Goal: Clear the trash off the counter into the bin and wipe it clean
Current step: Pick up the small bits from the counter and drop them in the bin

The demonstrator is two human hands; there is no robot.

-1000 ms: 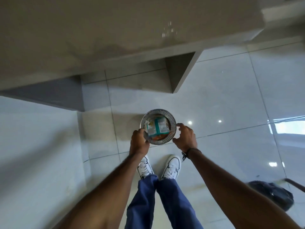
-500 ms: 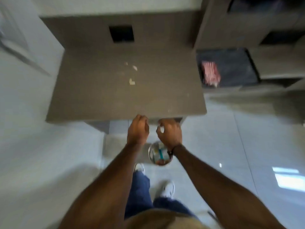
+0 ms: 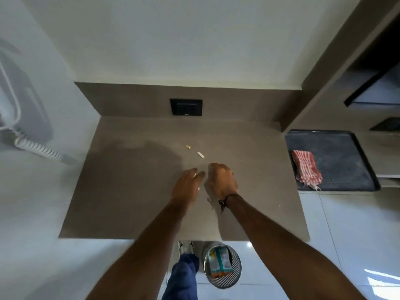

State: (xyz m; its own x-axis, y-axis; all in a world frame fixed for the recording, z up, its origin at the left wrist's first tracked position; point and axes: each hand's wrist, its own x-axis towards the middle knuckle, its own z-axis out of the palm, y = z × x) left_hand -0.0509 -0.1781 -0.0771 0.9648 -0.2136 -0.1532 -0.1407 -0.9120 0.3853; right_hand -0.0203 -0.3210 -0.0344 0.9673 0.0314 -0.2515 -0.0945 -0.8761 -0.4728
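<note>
Trash scraps: 2 small pieces [image 3: 194, 150] on bench [image 3: 129, 191], beyond hands. Left hand [image 3: 187, 185] flat, fingers spread; right hand [image 3: 221, 180] loosely curled, empty. Bin [image 3: 223, 264] on floor below bench edge, wrappers inside.

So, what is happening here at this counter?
A person is clearing small trash from the brown counter. Both hands hover over it: the left hand is flat and open, the right hand is curled, and whether it holds anything is unclear. Two small scraps lie just beyond the fingers. The bin stands on the floor below the counter edge, with packaging inside. A striped cloth waits on the tray to the right.
</note>
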